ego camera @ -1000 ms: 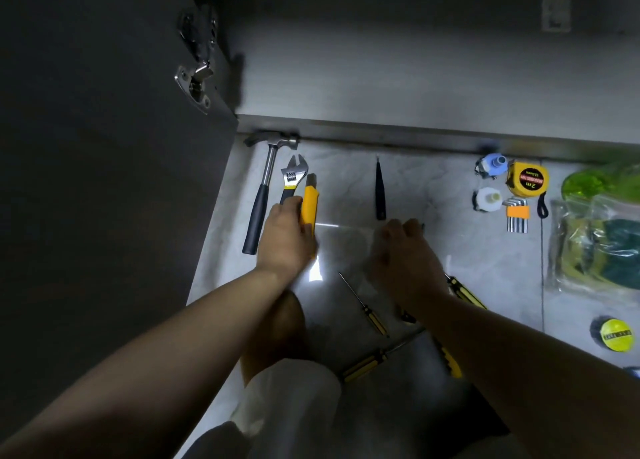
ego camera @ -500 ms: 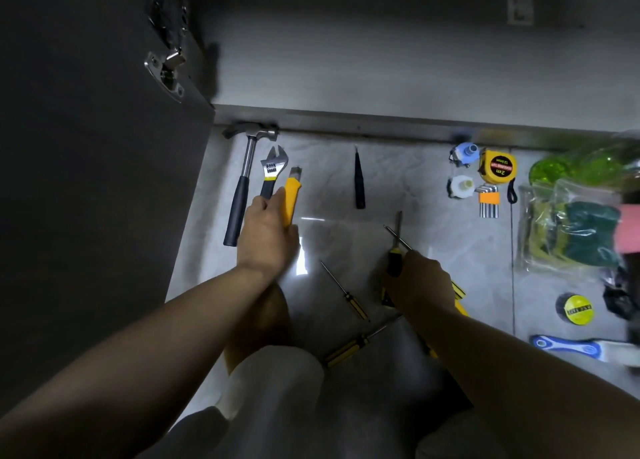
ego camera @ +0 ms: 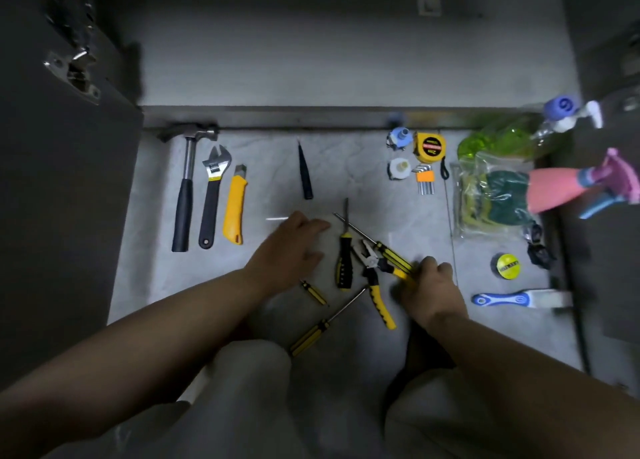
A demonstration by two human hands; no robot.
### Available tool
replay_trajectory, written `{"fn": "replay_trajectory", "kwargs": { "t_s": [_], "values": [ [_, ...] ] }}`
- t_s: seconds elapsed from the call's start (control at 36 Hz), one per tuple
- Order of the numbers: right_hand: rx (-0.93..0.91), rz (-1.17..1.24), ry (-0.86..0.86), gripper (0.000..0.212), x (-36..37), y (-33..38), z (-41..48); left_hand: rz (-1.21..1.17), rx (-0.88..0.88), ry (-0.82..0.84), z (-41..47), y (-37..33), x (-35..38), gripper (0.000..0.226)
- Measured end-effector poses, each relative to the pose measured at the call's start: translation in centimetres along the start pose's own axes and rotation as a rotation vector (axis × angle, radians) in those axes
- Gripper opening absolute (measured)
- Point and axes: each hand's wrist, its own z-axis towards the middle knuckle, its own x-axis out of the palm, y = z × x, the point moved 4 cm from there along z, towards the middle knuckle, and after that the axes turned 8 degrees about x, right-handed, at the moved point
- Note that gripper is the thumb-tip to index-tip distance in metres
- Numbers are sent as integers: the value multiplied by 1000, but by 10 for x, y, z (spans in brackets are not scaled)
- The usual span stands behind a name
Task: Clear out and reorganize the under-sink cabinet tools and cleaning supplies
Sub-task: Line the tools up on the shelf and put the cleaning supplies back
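Sorting the tools on the floor looks partly done, judging from the head view. Use the yellow knife point(ego camera: 234, 209) as your marker. Just left of it lie the wrench point(ego camera: 212, 195) and then the hammer point(ego camera: 185, 190), all three side by side in a neat row. That part looks finished.

Right of the knife, your left hand point(ego camera: 289, 252) lies flat on the floor with the fingers spread, holding nothing. Farther right, your right hand point(ego camera: 427, 287) is curled over the end of a yellow screwdriver point(ego camera: 388, 254); I cannot tell if it grips it tight.

Between your hands is the messy pile: a black-handled screwdriver point(ego camera: 344, 261), the pliers point(ego camera: 375, 282) and two smaller screwdrivers point(ego camera: 313, 292) point(ego camera: 323, 328), some crossing each other. I think these need lining up next.

Far right of the knife sit the tape measure point(ego camera: 429, 145), hex keys point(ego camera: 425, 178), a bag of sponges point(ego camera: 491, 195), spray bottles point(ego camera: 575, 188), a yellow round thing point(ego camera: 506, 266) and a blue-handled tool point(ego camera: 505, 299). The cabinet point(ego camera: 346, 63) behind looks empty, so putting things back is left. The crossed tools may snag when you lift one.
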Motion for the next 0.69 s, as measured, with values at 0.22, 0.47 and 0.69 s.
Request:
{"fn": "replay_trajectory", "kwargs": {
  "t_s": [0.22,0.47,0.69],
  "values": [
    [-92,7,-20,50,0,4,-5,-5,135,206,-1,-21,38,76],
    [-88,-139,-120,79,21,17,-14,27,143,163,-4,-24,37,69],
    [-150,-166,-73,60,26,25,-15,212,-67,-332,-15,-1,-26,38]
  ]
}}
